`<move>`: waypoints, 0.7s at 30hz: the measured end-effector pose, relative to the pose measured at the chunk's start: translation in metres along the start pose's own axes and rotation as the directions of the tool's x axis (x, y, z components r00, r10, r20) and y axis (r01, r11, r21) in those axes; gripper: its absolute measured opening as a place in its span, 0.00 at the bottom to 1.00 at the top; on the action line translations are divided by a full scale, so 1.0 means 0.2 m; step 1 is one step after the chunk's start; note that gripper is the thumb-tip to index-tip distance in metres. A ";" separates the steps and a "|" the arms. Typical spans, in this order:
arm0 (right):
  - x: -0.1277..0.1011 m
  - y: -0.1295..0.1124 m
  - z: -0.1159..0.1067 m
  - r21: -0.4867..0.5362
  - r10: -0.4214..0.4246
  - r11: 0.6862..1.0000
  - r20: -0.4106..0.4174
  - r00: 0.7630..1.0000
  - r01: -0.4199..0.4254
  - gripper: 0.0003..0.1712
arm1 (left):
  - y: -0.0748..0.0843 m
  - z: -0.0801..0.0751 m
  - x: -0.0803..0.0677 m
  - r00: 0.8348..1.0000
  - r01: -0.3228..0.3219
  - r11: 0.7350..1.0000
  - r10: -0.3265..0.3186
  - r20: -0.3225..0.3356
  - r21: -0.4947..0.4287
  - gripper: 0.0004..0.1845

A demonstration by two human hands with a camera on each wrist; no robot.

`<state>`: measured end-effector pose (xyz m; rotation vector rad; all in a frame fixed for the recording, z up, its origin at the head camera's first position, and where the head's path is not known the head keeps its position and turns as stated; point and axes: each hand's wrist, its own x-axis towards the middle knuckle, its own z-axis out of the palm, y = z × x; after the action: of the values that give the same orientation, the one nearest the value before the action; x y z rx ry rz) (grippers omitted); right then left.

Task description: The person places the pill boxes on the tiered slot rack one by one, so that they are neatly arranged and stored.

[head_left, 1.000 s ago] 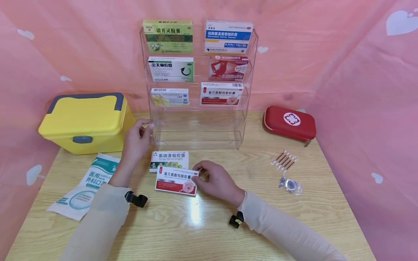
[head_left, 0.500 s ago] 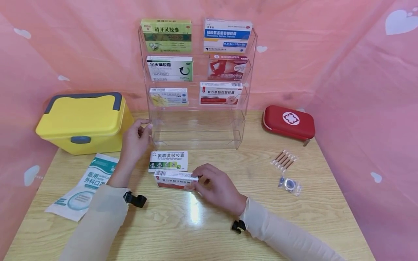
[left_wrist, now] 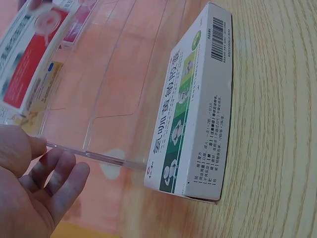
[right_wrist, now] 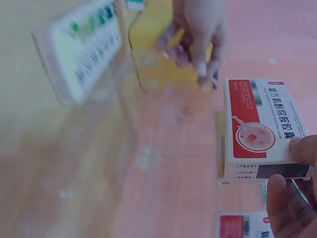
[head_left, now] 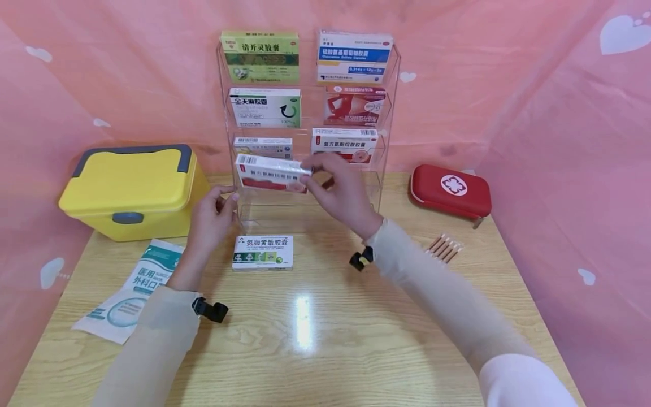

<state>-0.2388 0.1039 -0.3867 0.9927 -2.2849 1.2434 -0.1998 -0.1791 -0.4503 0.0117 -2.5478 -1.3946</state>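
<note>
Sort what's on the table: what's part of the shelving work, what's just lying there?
In play:
red-and-white box, pinched by right hand
clear rack, left hand at its left edge
green-and-white box, flat before the rack

Lying about:
yellow case
red pouch
mask packet
swab pack

My two arms wear long, close-fitting cream sleeves (head_left: 157,345) reaching to the wrists; the right sleeve (head_left: 524,379) turns pale pink near the shoulder. Each wrist carries a small black clip (the right clip (head_left: 360,259) shows a yellow spot). Both hands are bare.
</note>
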 end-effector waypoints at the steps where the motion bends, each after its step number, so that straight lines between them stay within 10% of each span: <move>1: 0.03 0.00 0.00 -0.025 0.004 1.000 0.013 1.000 -0.004 0.13 | 0.00 0.00 0.00 1.000 0.003 1.000 -0.003 0.007 0.003 0.18; 9: 0.11 0.06 0.05 -0.127 0.122 0.987 0.231 0.965 -0.095 0.12 | 0.01 0.00 0.00 0.999 0.021 1.000 -0.021 0.030 0.005 0.18; 21: 0.10 0.11 0.09 -0.206 0.092 0.978 0.231 0.969 -0.043 0.14 | 0.00 -0.01 0.00 0.999 0.031 0.999 -0.032 0.039 0.014 0.19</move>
<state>-0.2674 0.0887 -0.3974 1.0472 -2.5885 0.9364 -0.1999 -0.1810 -0.4491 0.0273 -2.5993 -1.4033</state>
